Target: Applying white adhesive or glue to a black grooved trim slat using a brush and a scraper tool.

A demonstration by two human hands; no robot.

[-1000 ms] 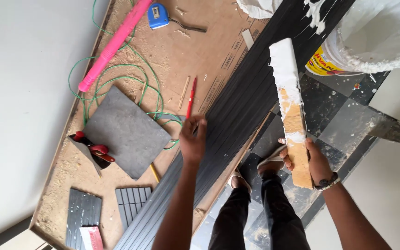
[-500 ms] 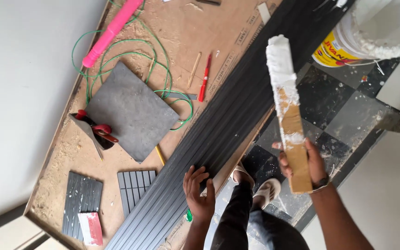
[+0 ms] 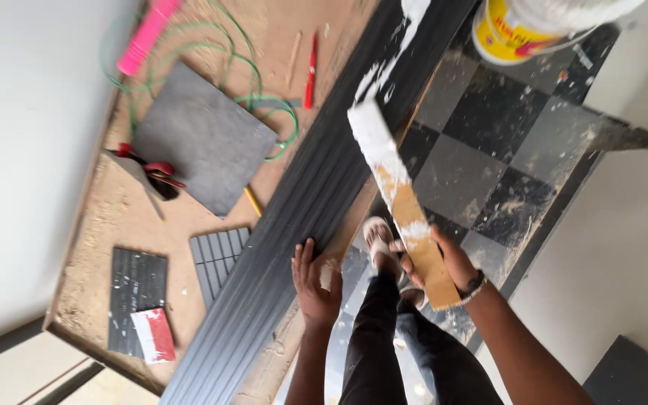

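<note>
Two hands: the left hand (image 3: 315,283) rests flat and open on the ribbed panel (image 3: 294,225); the right hand (image 3: 444,262) grips a paste-loaded wooden strip (image 3: 403,202) just above the panel, which may drip.

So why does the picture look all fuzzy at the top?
Head view: the pink tube and paint bucket at the top edge are smeared with motion blur; the left hand on the dark ribbed panel and the right hand holding the paste-smeared wooden board look sharper; lighting is soft, without hard shadows.

A renovation site: dusty workbench (image 3: 211,45), paint bucket (image 3: 534,26), checkered floor (image 3: 504,172).
</note>
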